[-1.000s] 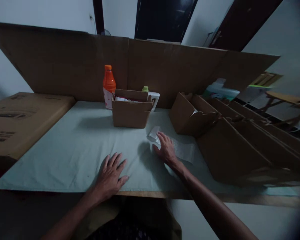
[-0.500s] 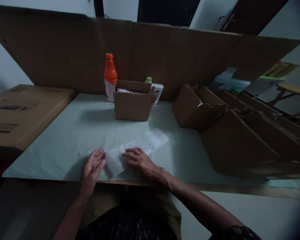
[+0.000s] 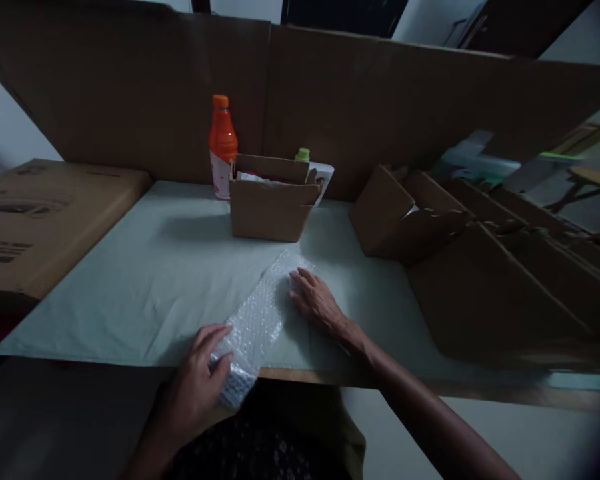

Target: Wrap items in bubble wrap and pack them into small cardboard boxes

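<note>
One bubble-wrap strip (image 3: 260, 307) near the middle box (image 3: 270, 212) is touched by left hand (image 3: 197, 373) and right hand (image 3: 320, 307), both loosely spread.

Wrap (image 3: 260, 313) I read as clear plastic, bubbled, glossy, lots of glints. Cloth (image 3: 180, 267): fabric, matt, lightly creased. Surface edge (image 3: 310, 377): looks like wood, matt. Box (image 3: 267, 213): matt cardboard, rough along the rim. Panel (image 3: 330, 100): cardboard too, matt, fairly smooth. Carton (image 3: 80, 213): matt cardboard, printed. Bottle (image 3: 223, 139): smooth, glossy, I'd say plastic. Cap (image 3: 221, 101): plastic-looking; can't tell its gloss from here.
</note>
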Motion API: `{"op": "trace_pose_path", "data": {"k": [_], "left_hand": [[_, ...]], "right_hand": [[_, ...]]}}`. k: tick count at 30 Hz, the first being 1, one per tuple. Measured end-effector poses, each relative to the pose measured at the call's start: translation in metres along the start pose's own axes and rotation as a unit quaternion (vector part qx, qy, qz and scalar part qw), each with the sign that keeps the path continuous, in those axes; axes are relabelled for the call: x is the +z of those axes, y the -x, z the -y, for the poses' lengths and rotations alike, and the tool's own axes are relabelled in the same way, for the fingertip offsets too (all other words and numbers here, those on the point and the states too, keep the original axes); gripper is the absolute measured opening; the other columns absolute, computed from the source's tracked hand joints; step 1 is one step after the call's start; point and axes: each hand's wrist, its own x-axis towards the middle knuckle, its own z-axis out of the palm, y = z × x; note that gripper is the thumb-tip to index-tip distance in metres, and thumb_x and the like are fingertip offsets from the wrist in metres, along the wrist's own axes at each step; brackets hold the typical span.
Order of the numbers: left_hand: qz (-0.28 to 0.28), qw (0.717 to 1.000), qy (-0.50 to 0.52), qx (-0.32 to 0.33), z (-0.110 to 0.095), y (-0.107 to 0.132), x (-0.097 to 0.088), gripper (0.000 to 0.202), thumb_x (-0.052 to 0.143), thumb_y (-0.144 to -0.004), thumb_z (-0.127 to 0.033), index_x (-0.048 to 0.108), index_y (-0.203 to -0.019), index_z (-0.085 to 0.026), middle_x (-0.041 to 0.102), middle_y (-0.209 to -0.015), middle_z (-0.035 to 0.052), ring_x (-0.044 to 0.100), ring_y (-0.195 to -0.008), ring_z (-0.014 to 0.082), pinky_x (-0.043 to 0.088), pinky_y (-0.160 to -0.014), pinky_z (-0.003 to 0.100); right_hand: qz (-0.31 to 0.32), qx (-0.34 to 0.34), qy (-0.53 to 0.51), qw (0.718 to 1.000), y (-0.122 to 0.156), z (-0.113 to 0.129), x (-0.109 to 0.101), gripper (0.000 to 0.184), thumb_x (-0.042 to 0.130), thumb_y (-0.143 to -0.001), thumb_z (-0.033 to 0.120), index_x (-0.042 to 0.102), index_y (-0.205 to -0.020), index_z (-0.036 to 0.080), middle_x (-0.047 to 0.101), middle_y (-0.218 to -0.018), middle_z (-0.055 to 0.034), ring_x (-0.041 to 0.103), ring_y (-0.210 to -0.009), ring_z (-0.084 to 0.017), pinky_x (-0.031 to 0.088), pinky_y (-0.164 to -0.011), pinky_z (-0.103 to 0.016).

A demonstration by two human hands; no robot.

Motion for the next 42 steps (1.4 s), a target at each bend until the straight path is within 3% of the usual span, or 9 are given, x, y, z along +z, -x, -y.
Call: {"op": "trace_pose_path", "data": {"k": [8, 12, 16, 19, 22, 25, 28, 36, 42], "left_hand": [[0.108, 0.973, 0.202, -0.019, -0.029, 0.049, 0.003, 0.027, 0.055, -0.09, -0.021, 0.077, -0.104, -0.025, 0.068, -0.134, 0.0079, 0.065, -0.123, 0.0246, 0.053, -0.104, 0.037], [0.196, 0.881, 0.417, -0.109, -0.035, 0.041, -0.003, 0.044, 0.062, -0.085, -0.03, 0.068, -0.127, -0.021, 0.069, -0.13, 0.0118, 0.067, -0.115, 0.0277, 0.054, -0.099, 0.039], [0.152, 0.818, 0.535, -0.148, -0.039, 0.018, -0.005, 0.066, 0.066, -0.079, -0.027, 0.053, -0.143, -0.022, 0.057, -0.147, 0.0132, 0.057, -0.131, 0.0307, 0.05, -0.106, 0.042], [0.12, 0.842, 0.496, -0.174, -0.042, -0.004, 0.0, 0.063, 0.065, -0.082, -0.026, 0.05, -0.143, -0.02, 0.06, -0.139, 0.0162, 0.063, -0.124, 0.0308, 0.056, -0.096, 0.042], [0.145, 0.884, 0.388, -0.215, -0.048, -0.024, 0.004, 0.061, 0.061, -0.086, -0.03, 0.046, -0.143, -0.012, 0.071, -0.1, 0.0108, 0.072, -0.085, 0.0206, 0.06, -0.075, 0.034], [0.179, 0.922, 0.271, -0.209, -0.051, -0.036, 0.002, 0.058, 0.054, -0.088, -0.031, 0.048, -0.142, -0.011, 0.067, -0.077, 0.0011, 0.063, -0.057, 0.0117, 0.055, -0.06, 0.026], [0.171, 0.958, 0.147, -0.175, -0.044, -0.04, -0.003, 0.052, 0.051, -0.087, -0.029, 0.055, -0.137, -0.015, 0.066, -0.083, 0.0009, 0.056, -0.049, 0.0083, 0.048, -0.05, 0.023], [-0.011, 0.996, -0.084, 0.035, -0.034, -0.02, 0.004, 0.042, 0.054, -0.089, -0.02, 0.059, -0.13, -0.021, 0.068, -0.111, 0.0068, 0.066, -0.08, 0.0152, 0.058, -0.075, 0.031], [0.035, 0.974, -0.123, 0.189, -0.041, -0.009, 0.01, 0.05, 0.057, -0.087, -0.011, 0.056, -0.136, -0.021, 0.061, -0.135, 0.0111, 0.053, -0.131, 0.0275, 0.05, -0.109, 0.048]], "right_hand": [[0.037, -0.132, -0.058, 0.989, -0.048, -0.001, 0.018, 0.041, 0.054, -0.099, 0.039, 0.063, -0.134, 0.02, 0.054, -0.148, -0.0145, 0.048, -0.14, -0.03, 0.043, -0.116, -0.052], [0.02, -0.109, -0.091, 0.99, -0.031, -0.001, 0.005, 0.041, 0.055, -0.098, 0.028, 0.06, -0.137, 0.022, 0.051, -0.151, -0.0144, 0.049, -0.139, -0.031, 0.046, -0.112, -0.054], [0.041, -0.122, -0.117, 0.985, 0.02, 0.011, -0.024, 0.054, 0.056, -0.093, 0.017, 0.051, -0.145, 0.03, 0.052, -0.151, -0.0097, 0.05, -0.136, -0.028, 0.047, -0.109, -0.056], [0.065, -0.111, -0.151, 0.98, 0.055, 0.027, -0.039, 0.071, 0.062, -0.089, 0.018, 0.036, -0.155, 0.031, 0.053, -0.149, -0.0096, 0.051, -0.135, -0.028, 0.048, -0.108, -0.055], [0.058, -0.072, -0.213, 0.973, 0.066, 0.044, -0.037, 0.083, 0.07, -0.089, 0.03, 0.026, -0.159, 0.03, 0.059, -0.142, -0.0111, 0.056, -0.13, -0.028, 0.051, -0.104, -0.051], [0.03, -0.013, -0.27, 0.962, 0.056, 0.054, -0.024, 0.068, 0.064, -0.094, 0.033, 0.035, -0.154, 0.027, 0.071, -0.121, -0.008, 0.066, -0.112, -0.024, 0.054, -0.098, -0.045], [0.009, 0.026, -0.261, 0.965, 0.041, 0.059, -0.011, 0.046, 0.059, -0.095, 0.027, 0.053, -0.14, 0.024, 0.074, -0.104, -0.0056, 0.069, -0.096, -0.021, 0.054, -0.089, -0.039], [-0.009, -0.006, -0.075, 0.997, 0.028, 0.063, 0.005, 0.042, 0.062, -0.085, 0.015, 0.062, -0.127, 0.018, 0.075, -0.087, -0.0072, 0.065, -0.089, -0.026, 0.046, -0.087, -0.042], [-0.026, -0.003, -0.056, 0.998, 0.029, 0.06, 0.012, 0.045, 0.061, -0.086, 0.016, 0.058, -0.132, 0.014, 0.074, -0.088, -0.008, 0.064, -0.091, -0.025, 0.045, -0.088, -0.043]]}}
